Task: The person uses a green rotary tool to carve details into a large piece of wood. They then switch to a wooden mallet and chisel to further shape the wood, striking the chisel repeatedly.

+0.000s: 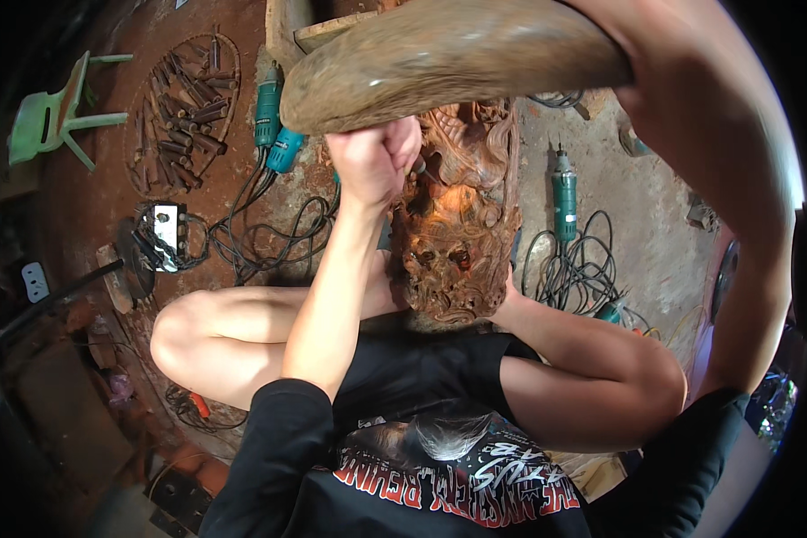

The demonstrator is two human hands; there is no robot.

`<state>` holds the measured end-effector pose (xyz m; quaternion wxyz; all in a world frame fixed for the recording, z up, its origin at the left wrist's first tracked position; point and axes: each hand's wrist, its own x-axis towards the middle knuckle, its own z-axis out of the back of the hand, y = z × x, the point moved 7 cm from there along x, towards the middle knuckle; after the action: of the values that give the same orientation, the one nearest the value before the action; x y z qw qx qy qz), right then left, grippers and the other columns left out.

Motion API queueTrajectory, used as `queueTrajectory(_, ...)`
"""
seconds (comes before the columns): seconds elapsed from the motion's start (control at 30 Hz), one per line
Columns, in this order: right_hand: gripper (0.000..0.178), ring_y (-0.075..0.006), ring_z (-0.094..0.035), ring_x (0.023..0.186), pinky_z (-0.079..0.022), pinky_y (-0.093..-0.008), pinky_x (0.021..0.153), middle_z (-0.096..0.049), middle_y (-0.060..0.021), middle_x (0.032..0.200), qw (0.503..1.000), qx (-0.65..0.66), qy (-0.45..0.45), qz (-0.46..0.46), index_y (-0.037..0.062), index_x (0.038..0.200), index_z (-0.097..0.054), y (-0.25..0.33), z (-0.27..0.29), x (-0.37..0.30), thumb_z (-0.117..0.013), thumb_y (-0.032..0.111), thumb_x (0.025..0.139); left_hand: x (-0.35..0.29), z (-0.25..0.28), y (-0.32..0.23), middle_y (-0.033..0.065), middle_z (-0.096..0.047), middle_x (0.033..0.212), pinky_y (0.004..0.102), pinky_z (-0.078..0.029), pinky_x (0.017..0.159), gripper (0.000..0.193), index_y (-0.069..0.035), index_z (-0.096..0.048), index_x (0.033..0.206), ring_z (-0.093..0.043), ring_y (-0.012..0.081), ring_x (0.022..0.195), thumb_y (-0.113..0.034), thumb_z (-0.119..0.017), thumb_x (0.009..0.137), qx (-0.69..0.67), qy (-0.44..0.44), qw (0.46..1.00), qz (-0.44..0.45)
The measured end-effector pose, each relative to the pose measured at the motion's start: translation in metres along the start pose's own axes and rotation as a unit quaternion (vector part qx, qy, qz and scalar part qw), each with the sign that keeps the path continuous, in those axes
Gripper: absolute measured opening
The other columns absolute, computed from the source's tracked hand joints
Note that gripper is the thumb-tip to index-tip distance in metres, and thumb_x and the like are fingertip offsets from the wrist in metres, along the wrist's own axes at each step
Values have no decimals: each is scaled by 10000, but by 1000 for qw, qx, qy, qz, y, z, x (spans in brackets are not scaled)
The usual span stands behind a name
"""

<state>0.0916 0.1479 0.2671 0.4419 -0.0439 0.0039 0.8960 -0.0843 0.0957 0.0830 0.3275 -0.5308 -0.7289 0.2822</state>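
A carved brown wooden sculpture [457, 233], with a fierce face and swirling relief, stands between my bare legs. My left hand [374, 161] is closed in a fist against its left side. From that fist pokes the short metal end of what looks like a chisel [419, 165]; the rest is hidden by my fingers and the mallet. Raised high and close to the camera, my right hand [641, 36] grips a thick wooden mallet [457, 67], smooth and club-shaped. The mallet covers the top of the sculpture, and my right fingers are largely cut off at the upper edge.
Many wooden-handled carving tools [184, 117] lie on the floor at far left, by a green plastic chair [58, 112]. Green power grinders [267, 112] with tangled black cords [278, 238] flank the sculpture, another grinder [564, 197] being on the right.
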Motion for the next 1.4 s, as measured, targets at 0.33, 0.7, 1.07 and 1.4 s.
queueTrajectory(0.33,677,-201,-629,1042,-509,-366,963,-644,-104,1149,885,318,-131,-314,-25,1342,-552,-95,-39,-164,-900,69,769,-61,-159,20,131,-676,855,393,-558,632,186,-35,-656,1004,-699,288,739,-180,-684,889,440,157,850,-241)
queueTrajectory(0.7,587,-180,-667,933,-558,-311,848,-663,-110,1126,768,460,-232,-380,-18,1279,-543,-132,-65,-218,-849,-27,778,-24,-147,51,117,-683,665,435,-527,530,179,-51,-667,811,-689,321,586,-221,-721,794,460,129,870,-120)
queueTrajectory(1.07,613,-207,-668,873,-549,-337,850,-670,-128,1072,817,411,-194,-355,-10,1351,-520,-127,-59,-196,-830,88,830,-6,-142,40,126,-668,657,451,-527,518,180,-69,-626,807,-680,342,578,-217,-728,804,447,38,883,-138)
queueTrajectory(1.4,760,-224,-669,1125,-493,-354,1025,-711,-165,1216,965,79,-142,-206,45,1465,-520,-98,-17,-124,-679,-62,730,-9,-123,28,111,-632,671,433,-488,480,193,-46,-576,812,-641,333,551,-185,-710,816,434,-13,889,-145)
